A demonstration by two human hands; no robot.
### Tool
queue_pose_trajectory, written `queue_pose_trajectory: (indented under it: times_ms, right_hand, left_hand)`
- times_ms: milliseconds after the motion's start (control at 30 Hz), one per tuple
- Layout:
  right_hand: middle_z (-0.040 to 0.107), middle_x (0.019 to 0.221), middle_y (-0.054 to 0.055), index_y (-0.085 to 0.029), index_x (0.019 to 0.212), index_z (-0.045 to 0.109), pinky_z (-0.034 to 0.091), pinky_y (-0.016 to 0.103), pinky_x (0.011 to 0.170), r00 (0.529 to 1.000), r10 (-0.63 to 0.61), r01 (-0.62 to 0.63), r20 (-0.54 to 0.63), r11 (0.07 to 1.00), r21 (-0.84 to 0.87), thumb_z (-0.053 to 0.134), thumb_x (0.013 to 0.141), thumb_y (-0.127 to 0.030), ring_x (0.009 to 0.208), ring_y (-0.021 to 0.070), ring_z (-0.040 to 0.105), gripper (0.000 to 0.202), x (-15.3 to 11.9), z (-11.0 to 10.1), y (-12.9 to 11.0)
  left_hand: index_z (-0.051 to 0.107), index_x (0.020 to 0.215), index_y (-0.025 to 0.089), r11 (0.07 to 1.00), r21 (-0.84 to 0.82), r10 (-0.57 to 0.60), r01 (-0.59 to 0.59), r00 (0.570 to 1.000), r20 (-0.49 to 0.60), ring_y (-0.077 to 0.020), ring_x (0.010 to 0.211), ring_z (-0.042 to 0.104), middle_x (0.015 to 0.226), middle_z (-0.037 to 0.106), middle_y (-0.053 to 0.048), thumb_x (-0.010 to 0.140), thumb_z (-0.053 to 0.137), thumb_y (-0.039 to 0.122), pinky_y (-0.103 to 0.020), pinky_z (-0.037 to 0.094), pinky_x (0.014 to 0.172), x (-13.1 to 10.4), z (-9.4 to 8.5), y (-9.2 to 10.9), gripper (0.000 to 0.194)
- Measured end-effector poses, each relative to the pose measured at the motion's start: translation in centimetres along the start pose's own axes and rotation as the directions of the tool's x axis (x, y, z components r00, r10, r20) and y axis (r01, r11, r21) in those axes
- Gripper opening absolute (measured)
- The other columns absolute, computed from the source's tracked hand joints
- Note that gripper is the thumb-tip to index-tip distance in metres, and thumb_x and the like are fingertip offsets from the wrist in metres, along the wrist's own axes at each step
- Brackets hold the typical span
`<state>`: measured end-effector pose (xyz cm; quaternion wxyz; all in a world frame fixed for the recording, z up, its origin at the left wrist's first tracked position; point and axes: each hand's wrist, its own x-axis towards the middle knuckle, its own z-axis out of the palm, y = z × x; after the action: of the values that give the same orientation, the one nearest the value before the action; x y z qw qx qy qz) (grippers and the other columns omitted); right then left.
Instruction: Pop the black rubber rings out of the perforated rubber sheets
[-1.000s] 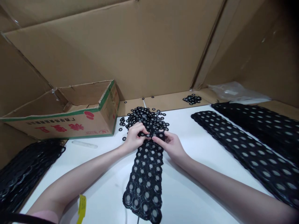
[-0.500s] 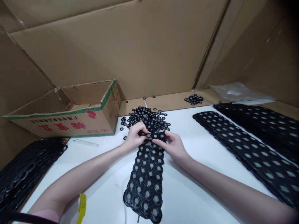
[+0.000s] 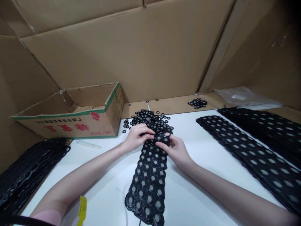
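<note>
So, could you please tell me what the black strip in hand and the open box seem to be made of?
Black strip: probably rubber or soft plastic, semi-glossy, judging by highlights around its round shapes. Open box: seemingly matte cardboard, from its dull brown walls and uneven rim.

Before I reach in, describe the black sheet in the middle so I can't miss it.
Find the white table and look along its middle, to the near side of the heap of small rings. The black sheet with pale dots lies there; unlike the dotted sheets at the right, it has the left hand and right hand at its far end.
</note>
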<state>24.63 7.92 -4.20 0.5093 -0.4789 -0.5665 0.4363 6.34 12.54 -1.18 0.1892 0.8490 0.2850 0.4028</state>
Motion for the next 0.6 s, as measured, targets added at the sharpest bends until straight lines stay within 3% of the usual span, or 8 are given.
queue_pose_trajectory:
  times_ms: [100,167,333,500,567,600]
  right_hand:
    - [0.052,0.066,-0.001,-0.017,0.067,0.054,0.039,0.027,0.059,1.000,-0.023,0.022,-0.006,0.999,-0.025,0.072,0.067,-0.042,0.064,0.0148,0.047,0.031,0.0,0.0,0.1]
    - [0.054,0.067,0.000,-0.017,0.068,0.055,0.039,0.027,0.059,0.999,-0.034,0.034,-0.004,0.999,-0.025,0.072,0.068,-0.043,0.065,0.0150,0.047,0.031,0.0,0.1,0.0]
    - [0.059,0.068,0.002,-0.017,0.069,0.057,0.043,0.029,0.059,0.999,-0.036,0.036,0.005,0.999,-0.015,0.072,0.068,-0.044,0.065,0.0165,0.051,0.031,0.1,0.3,0.0]
    - [0.062,0.071,0.003,-0.017,0.070,0.057,0.045,0.031,0.062,1.000,-0.002,0.002,-0.024,1.000,0.018,0.075,0.064,-0.045,0.067,0.0182,0.054,0.034,0.1,0.5,0.4]
    - [0.063,0.073,0.004,-0.017,0.071,0.057,0.046,0.032,0.065,0.999,0.011,-0.010,-0.035,1.000,0.029,0.076,0.062,-0.043,0.070,0.0193,0.056,0.033,0.0,0.5,0.3]
    - [0.063,0.073,0.003,-0.017,0.071,0.057,0.045,0.032,0.066,1.000,0.009,-0.009,-0.028,1.000,0.029,0.075,0.063,-0.043,0.070,0.0193,0.056,0.032,0.0,0.5,0.2]
  left_hand:
    - [0.070,0.069,0.017,0.999,0.032,-0.033,0.034,0.999,-0.023,-0.0128,0.065,0.057,0.064,0.065,0.000,0.083,0.065,0.019,-0.028,0.041,0.070,0.3,0.1,0.2,0.014]
    - [0.069,0.065,0.016,0.992,-0.030,-0.121,0.119,0.991,-0.061,-0.0131,0.064,0.058,0.064,0.066,-0.001,0.082,0.066,0.019,-0.027,0.042,0.067,0.5,0.1,0.3,0.017]
    - [0.068,0.064,0.015,0.904,-0.266,-0.387,0.335,0.906,-0.170,-0.0137,0.061,0.056,0.065,0.067,-0.002,0.074,0.069,0.024,-0.026,0.043,0.060,1.2,0.1,0.2,0.014]
    - [0.067,0.066,0.014,0.850,-0.398,-0.485,0.344,0.805,-0.342,-0.0126,0.059,0.056,0.063,0.066,-0.001,0.071,0.069,0.028,-0.024,0.044,0.058,2.7,-0.9,-1.5,0.015]
    - [0.066,0.069,0.014,0.873,-0.391,-0.464,0.292,0.743,-0.483,-0.0124,0.058,0.056,0.063,0.064,0.000,0.073,0.066,0.030,-0.023,0.045,0.057,3.5,-2.2,-2.4,0.017]
    - [0.067,0.071,0.014,0.902,-0.343,-0.416,0.263,0.742,-0.526,-0.0127,0.062,0.057,0.066,0.065,-0.001,0.074,0.066,0.030,-0.024,0.046,0.060,3.9,-2.8,-2.8,0.017]
